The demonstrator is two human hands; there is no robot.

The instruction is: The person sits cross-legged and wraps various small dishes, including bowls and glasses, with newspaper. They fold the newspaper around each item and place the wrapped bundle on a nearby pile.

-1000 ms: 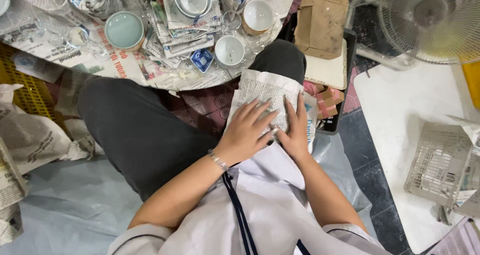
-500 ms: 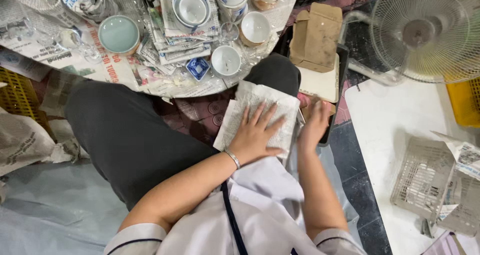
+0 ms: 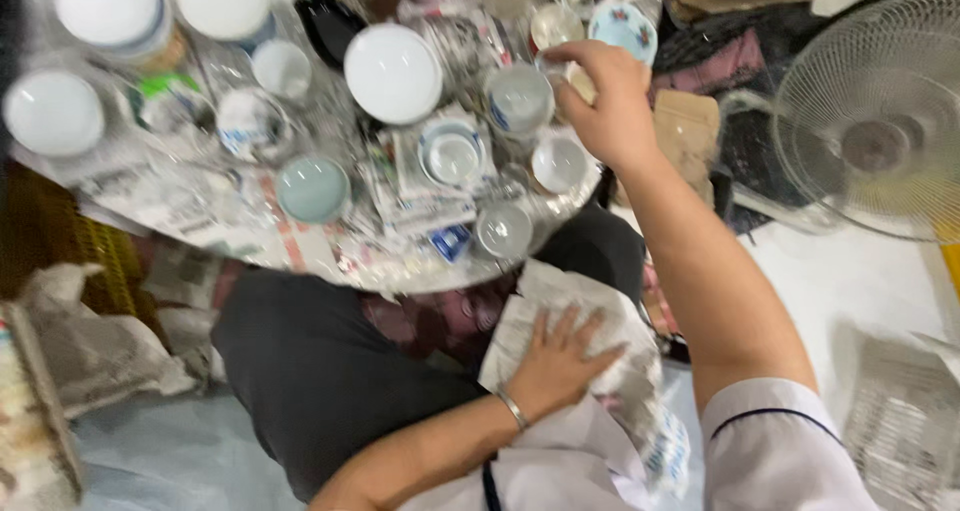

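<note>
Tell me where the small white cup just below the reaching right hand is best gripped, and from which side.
The small white cup stands upright, mouth up, near the table's edge. Best taken by its rim, from above on the person's side: the open rim faces up, and cups crowd its other sides. The right hand hovers just beyond it; the left hand presses the newspaper sheet.

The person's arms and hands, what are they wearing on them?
Both arms are bare from the short white sleeves down. The right sleeve has a thin dark stripe near its edge. The left hand has a slim silver bracelet round the wrist. The right hand wears nothing: no glove, ring or watch shows.
</note>
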